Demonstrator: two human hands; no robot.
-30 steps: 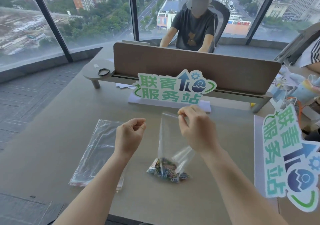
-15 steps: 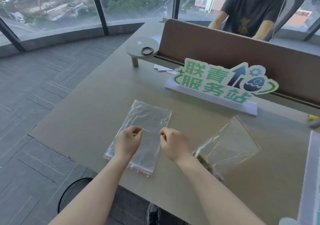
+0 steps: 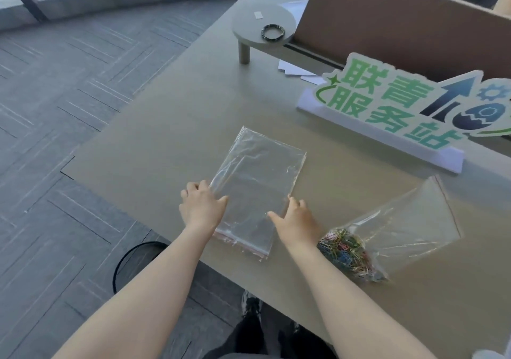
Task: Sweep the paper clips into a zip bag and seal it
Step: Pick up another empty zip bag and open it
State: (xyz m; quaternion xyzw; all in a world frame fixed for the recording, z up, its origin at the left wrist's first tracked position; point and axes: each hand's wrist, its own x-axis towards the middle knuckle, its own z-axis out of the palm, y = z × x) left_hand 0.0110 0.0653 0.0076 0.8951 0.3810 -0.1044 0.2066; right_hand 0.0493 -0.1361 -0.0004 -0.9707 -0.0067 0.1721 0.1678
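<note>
My left hand (image 3: 201, 206): fingers loosely spread, pressing the left edge of a flat stack of empty zip bags (image 3: 257, 187), gripping nothing. My right hand (image 3: 297, 219): likewise open, fingertips on the stack's right edge. Filled zip bag (image 3: 398, 228): lying on the table (image 3: 166, 126) just right of my right wrist, mouth pointing away (whether sealed, I cannot tell). Paper clips (image 3: 347, 252): coloured, heaped in its near corner. Green-lettered sign (image 3: 392, 101): standing beyond.
</note>
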